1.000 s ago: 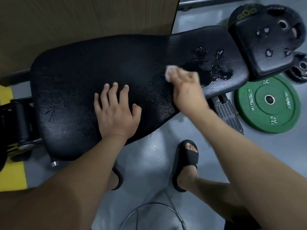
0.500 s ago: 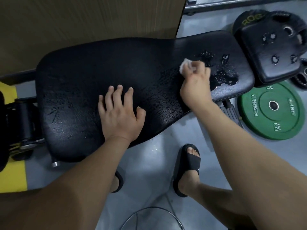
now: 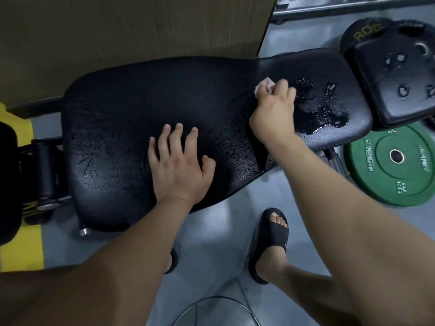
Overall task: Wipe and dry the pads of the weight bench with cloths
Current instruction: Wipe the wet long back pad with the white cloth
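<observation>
The left hand [image 3: 180,165] lies flat on the near half of the long black back pad [image 3: 122,118], fingers straight and slightly spread, holding nothing. The right hand [image 3: 274,109] is clenched around a small pale cloth [image 3: 261,84] and presses it to the pad's narrower right end. Only a crumpled corner of the cloth shows above the knuckles. The rest is buried in the fist, so its size and shape cannot be made out.

Just right of that fist a puddle of water [image 3: 322,111] glistens on the pad, and fine droplets speckle the surface between the two hands. Past the pad's right end sits the smaller seat pad [image 3: 397,90], beaded with a few separate drops and cut off by the frame edge.

A green bumper plate [image 3: 397,165] lies flat on the grey floor [image 3: 211,231], its upper rim hidden under the pads. "STRENGTH" is legible, but the other lettering is too blurred to read. A black weight plate [image 3: 367,31] behind the seat pad shows only the letters "ROG".

At the far left the bench frame [image 3: 44,170] is dark and hard to make out. One foot wears a black slide sandal [image 3: 270,238]. The other foot is almost wholly hidden behind the left forearm. A thin metal ring [image 3: 211,302] is cut off at the bottom edge.
</observation>
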Tool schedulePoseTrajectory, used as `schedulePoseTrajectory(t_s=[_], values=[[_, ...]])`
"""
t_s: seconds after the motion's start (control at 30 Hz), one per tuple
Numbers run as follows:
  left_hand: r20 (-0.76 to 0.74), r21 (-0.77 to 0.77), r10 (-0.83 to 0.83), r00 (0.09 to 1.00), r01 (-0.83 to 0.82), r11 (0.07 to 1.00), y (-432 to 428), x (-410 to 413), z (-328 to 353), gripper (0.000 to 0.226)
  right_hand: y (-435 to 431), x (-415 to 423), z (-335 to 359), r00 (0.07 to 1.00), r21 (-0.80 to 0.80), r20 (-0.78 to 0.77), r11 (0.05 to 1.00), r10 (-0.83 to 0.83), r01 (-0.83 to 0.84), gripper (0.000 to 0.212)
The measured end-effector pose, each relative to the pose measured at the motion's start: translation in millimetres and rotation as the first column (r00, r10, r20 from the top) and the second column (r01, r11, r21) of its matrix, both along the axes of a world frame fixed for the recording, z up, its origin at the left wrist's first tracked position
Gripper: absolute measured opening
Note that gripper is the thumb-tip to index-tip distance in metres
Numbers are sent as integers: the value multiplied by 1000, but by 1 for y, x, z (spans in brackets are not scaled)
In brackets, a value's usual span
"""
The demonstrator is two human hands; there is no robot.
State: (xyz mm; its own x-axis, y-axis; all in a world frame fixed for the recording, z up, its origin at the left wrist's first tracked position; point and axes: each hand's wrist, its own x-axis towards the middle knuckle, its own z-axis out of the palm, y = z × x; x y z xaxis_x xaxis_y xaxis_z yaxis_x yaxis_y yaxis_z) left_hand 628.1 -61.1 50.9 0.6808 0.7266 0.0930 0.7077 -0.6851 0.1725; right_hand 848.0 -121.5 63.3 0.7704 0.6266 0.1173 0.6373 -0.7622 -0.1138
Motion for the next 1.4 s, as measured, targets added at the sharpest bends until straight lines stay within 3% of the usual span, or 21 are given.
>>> schedulePoseTrajectory(t_s=[0.13, 0.2, 0.3, 0.4, 0.5, 0.6, 0.67, 0.8, 0.87, 1.0, 1.2, 1.27, 1.33, 1.4], values=[[6, 3, -7, 1000, 7, 1000, 0, 0, 0, 63, 17, -46, -6, 944, 73, -27, 943, 329, -326, 64], [15, 0, -12, 1000, 12, 1000, 1, 0, 0, 63, 12, -39, -5, 911, 93, -37, 909, 411, -406, 59], [14, -10, -7, 1000, 7, 1000, 1, 0, 0, 63, 5, 3, 0, 979, 52, -9, 978, 202, -201, 56], [17, -5, -4, 1000, 4, 1000, 1, 1, 0, 63, 15, 20, 4, 1000, 3, -23, 1000, -17, 17, 71], [20, 4, -2, 1000, 2, 1000, 1, 1, 0, 63, 38, -8, -3, 976, 20, -38, 977, 212, -212, 72], [13, 5, -4, 1000, 4, 1000, 2, 1, 1, 63, 40, -11, -6, 884, 52, -32, 884, 466, -464, 64], [15, -3, -5, 1000, 5, 1000, 2, 1, 2, 63, 37, 12, 1, 918, 39, -34, 919, 395, -393, 56], [-10, -20, -9, 1000, 9, 1000, 3, 1, 2, 64, 45, 39, 6, 992, -7, -108, 998, 58, -60, 61], [-8, -18, -9, 1000, 9, 1000, 3, 0, 2, 64, 59, 20, 5, 986, 15, -116, 993, 122, -121, 61], [-2, -17, -7, 1000, 7, 1000, 2, 1, 2, 65, 63, 8, -3, 892, 49, -103, 898, 440, -437, 63], [-23, -12, -11, 1000, 11, 1000, 3, 1, 1, 65, 57, 55, -2, 988, -32, -126, 995, 90, -95, 66], [-22, 0, -10, 1000, 10, 1000, 3, 1, 1, 65, 69, 36, -2, 974, 11, -175, 989, 146, -146, 67], [-19, -4, -11, 1000, 11, 1000, 2, 1, 1, 65, 74, 22, -3, 932, 42, -190, 951, 310, -307, 70], [-17, -12, -11, 1000, 11, 1000, 2, 2, 2, 65, 72, 27, -3, 899, -15, -168, 911, 405, -413, 71]])
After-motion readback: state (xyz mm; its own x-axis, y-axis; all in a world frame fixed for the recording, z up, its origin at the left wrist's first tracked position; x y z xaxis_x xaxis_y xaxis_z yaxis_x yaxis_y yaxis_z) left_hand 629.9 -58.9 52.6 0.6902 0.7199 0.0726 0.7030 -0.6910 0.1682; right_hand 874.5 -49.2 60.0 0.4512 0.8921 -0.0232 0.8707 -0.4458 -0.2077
